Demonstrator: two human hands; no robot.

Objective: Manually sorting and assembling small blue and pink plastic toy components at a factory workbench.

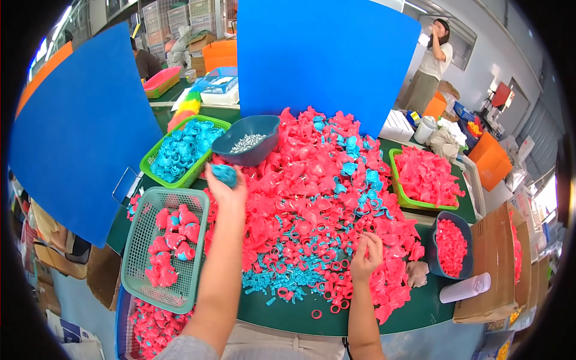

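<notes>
My left hand (228,187) is raised beside the green basket's near corner, closed around a teal curved plastic part (224,174). Below it, my right hand (366,257) hovers at the right part of the pile, thumb and fingertips pinched together. Whatever lies between those fingertips is too small to make out. A large heap of pink plastic parts (288,180) covers the table's middle, mixed with teal shells (372,178). Small teal pieces (285,277) and pink rings (317,314) lie along its near edge. Several assembled pink-and-teal pieces (175,240) rest in the grey-green basket (127,264).
A green basket (222,123) holds teal shells; a dark bowl (225,145) of small metal screws stands beside it. Rightward are a green basket (394,174) of pink parts, a dark bin (468,240) and a pale bottle (465,288). Blue panels (324,54) rise behind.
</notes>
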